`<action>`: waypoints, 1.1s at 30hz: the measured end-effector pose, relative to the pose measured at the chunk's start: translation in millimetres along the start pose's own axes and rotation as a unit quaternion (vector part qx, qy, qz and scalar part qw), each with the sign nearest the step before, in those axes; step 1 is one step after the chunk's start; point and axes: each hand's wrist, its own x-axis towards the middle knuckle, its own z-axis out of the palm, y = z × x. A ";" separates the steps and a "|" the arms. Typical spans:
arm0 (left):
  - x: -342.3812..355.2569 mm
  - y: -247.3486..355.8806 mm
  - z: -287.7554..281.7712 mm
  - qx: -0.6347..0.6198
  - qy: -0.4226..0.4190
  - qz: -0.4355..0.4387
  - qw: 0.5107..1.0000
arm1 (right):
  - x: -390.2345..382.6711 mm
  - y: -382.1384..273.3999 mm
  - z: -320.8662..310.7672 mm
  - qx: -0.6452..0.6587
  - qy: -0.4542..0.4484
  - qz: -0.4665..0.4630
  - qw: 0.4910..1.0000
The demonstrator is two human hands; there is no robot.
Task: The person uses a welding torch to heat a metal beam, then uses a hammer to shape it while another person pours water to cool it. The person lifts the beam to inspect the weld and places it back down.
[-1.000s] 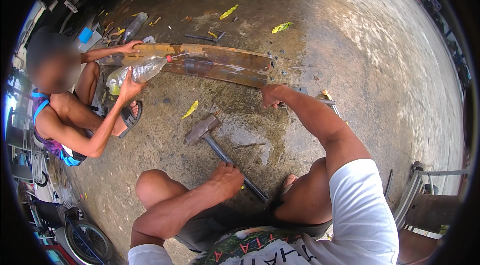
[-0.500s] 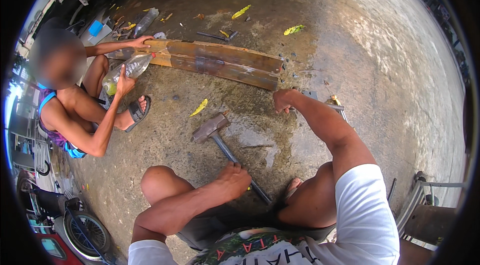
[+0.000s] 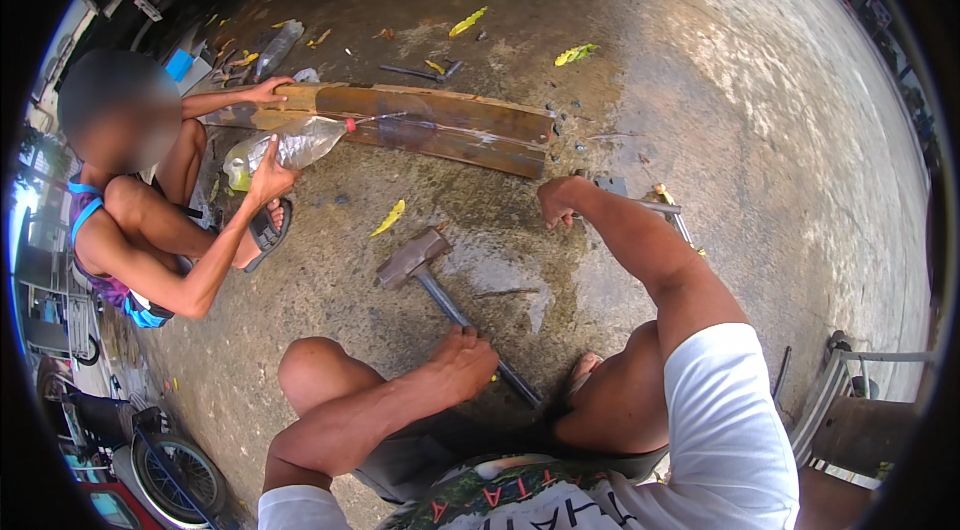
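Damp, stained concrete ground [image 3: 380, 300] spreads under everything. On it, just ahead of the crouching person's knees, a sledgehammer [image 3: 440, 298] slants with its head pointing away and to the left. The left hand [image 3: 465, 365] is clenched around its handle. The right hand [image 3: 560, 203] has curled fingers just beside the near corner of a long brown beam [image 3: 470, 137]; whether it grips anything cannot be told. Past the wrist lies a small grey plate [image 3: 610, 186]. On the left, a squatting co-worker [image 3: 140, 265] lays one hand on the beam and tips a clear bottle [image 3: 312, 144] with a red cap, liquid squirting over the metal. Yellow leaves [image 3: 388, 218] lie scattered around.
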 end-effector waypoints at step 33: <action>4.2 2.4 1.4 -0.026 -0.016 -0.006 1.000 | 33.0 24.9 17.2 -0.010 -0.058 0.023 0.998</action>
